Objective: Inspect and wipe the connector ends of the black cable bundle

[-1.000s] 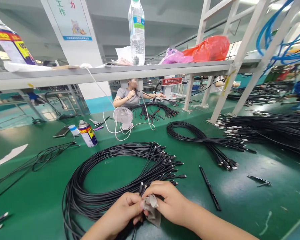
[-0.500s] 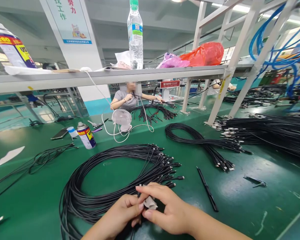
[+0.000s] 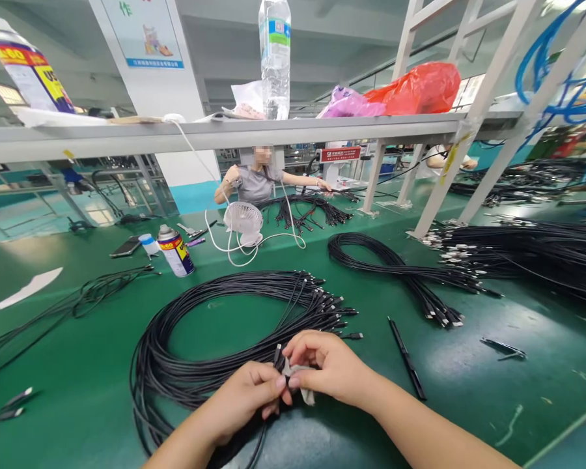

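Note:
My left hand (image 3: 254,394) pinches a black cable (image 3: 278,357) just below its plug, which points up and away from me. Against that cable end, my right hand (image 3: 329,368) holds a crumpled whitish cloth (image 3: 306,395) between thumb and fingers. Both hands meet at the near right side of a large coil of black cables (image 3: 163,348) lying on the green table. The loose plug ends of the coil fan out just beyond my right hand. My fingers partly hide the held plug.
A black pen-like tool (image 3: 406,357) and tweezers (image 3: 502,348) lie at the right. Beyond are a smaller cable bundle (image 3: 371,251), a spray can (image 3: 176,252) and a white fan (image 3: 244,221). A shelf (image 3: 224,130) crosses above. A person (image 3: 258,182) sits opposite with cables.
My right fingers have shifted from over the plug to its side, and more of the cloth and the plug tip shows. The whole view has tilted slightly down and left.

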### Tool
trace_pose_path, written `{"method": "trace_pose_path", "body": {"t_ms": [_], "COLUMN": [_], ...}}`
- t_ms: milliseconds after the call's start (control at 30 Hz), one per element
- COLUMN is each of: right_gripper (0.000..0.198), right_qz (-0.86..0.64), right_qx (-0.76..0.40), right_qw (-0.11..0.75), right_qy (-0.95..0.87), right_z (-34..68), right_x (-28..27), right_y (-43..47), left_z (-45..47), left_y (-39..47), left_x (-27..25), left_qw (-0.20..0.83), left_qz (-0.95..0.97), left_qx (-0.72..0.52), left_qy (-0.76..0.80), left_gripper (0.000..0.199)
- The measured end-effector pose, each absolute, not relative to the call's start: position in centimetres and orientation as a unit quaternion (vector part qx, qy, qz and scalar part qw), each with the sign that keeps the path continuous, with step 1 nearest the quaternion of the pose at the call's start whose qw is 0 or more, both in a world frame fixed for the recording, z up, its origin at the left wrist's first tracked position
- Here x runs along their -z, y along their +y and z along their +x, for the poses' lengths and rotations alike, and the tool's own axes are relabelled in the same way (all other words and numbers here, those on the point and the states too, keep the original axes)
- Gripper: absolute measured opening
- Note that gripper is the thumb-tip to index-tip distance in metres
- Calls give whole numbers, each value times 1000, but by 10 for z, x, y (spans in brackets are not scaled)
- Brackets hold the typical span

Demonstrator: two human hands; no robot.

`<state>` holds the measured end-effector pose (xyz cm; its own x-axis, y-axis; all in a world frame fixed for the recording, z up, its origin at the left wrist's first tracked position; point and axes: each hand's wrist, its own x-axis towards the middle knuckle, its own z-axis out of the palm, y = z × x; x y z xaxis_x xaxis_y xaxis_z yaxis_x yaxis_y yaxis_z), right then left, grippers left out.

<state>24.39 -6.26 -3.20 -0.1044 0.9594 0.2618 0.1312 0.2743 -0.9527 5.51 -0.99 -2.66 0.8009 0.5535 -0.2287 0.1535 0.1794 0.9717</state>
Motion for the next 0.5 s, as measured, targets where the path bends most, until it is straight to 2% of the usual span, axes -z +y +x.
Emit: {"method": "trace_pose_path", "body": {"t_ms": [200,500], "right_gripper": [11,52], "right_qz": [-457,-431], "right_qx": [-363,-362], "right_qw": [461,470], "right_qy": [-668,-680], "right_z": [244,255], "right_x": [21,9], "right_y": [-68,-73], "left_z": [56,57], "left_y": [-8,-7], "left_x": [26,31], "left_qw": [726,752], "left_qz": [621,596], "left_qx": [-127,-126], "left_qy": [267,254], "left_gripper": [54,45]}}
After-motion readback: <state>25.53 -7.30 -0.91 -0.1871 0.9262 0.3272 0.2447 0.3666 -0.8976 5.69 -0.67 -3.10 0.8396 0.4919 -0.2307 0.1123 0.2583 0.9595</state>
